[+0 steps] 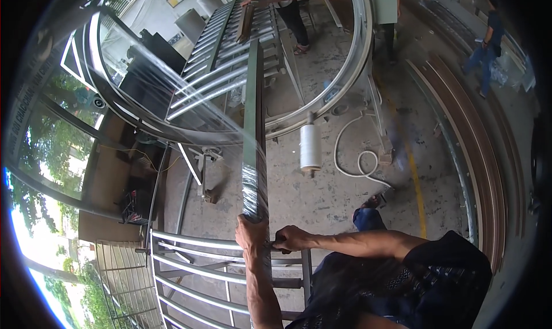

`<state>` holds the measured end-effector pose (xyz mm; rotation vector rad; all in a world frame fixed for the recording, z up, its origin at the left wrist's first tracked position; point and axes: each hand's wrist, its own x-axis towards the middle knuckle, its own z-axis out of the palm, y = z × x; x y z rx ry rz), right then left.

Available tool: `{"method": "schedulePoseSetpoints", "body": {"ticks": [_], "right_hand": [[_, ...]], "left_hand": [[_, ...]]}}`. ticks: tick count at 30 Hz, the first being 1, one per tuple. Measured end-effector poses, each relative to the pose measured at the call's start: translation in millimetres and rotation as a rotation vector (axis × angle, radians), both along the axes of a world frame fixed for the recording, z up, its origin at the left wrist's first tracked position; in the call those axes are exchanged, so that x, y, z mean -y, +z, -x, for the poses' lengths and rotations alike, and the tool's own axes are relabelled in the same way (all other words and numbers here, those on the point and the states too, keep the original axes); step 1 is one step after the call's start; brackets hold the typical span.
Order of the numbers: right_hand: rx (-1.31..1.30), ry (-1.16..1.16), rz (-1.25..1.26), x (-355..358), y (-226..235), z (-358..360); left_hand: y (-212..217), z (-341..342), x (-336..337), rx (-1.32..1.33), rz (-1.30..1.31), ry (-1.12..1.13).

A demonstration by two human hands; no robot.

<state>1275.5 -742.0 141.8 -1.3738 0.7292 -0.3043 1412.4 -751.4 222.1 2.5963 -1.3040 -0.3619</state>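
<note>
A long metal profile [250, 99], green on its face and dark brown along the side, runs from me through a large ring [339, 93]. Its near part is wound with shiny clear film [249, 185]. My left hand [252, 231] is closed around this wrapped part. Beside it, my right hand [292, 238] is a fist at the profile's right side; a dark bit shows at its fingers, but I cannot make out what it is. A white roll of film [310, 148] sits at the ring's lower edge. A blurred clear strip [195, 90] slants down to the profile.
Under the profile is a near roller rack [195, 244]; a far roller rack [201, 70] stands beyond the ring. People stand there, and another person [487, 47] is at far right. Brown profiles [460, 139] lie along the right. A white hose [339, 150] curls on the floor.
</note>
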Motion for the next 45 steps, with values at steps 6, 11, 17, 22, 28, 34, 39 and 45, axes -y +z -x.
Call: {"method": "schedulePoseSetpoints", "body": {"ticks": [6, 11, 17, 22, 28, 34, 39, 45], "right_hand": [[0.003, -0.014, -0.005, -1, -5, -2], [0.016, -0.034, 0.006, -3, -7, -2], [-0.013, -0.001, 0.064, -1, -3, -1], [0.022, -0.013, 0.029, -3, -3, 1], [0.018, 0.041, 0.003, -12, 8, 4], [0.077, -0.083, 0.080, -6, 10, 3], [-0.071, -0.146, 0.166, 8, 13, -19], [-0.223, -0.172, 0.225, 12, 16, -39]], "left_hand": [[-5, -3, -4, 0.015, -0.001, -0.011], [-8, -5, -8, 0.039, 0.033, -0.033], [-7, -6, -17, 0.041, 0.052, -0.047], [-6, -4, -34, 0.043, 0.046, -0.024], [-8, -12, -73, 0.021, 0.053, -0.008], [-5, -8, -106, 0.077, 0.084, 0.017], [-11, -10, -121, 0.086, 0.115, -0.026], [-18, -16, -129, 0.084, 0.122, -0.043]]}}
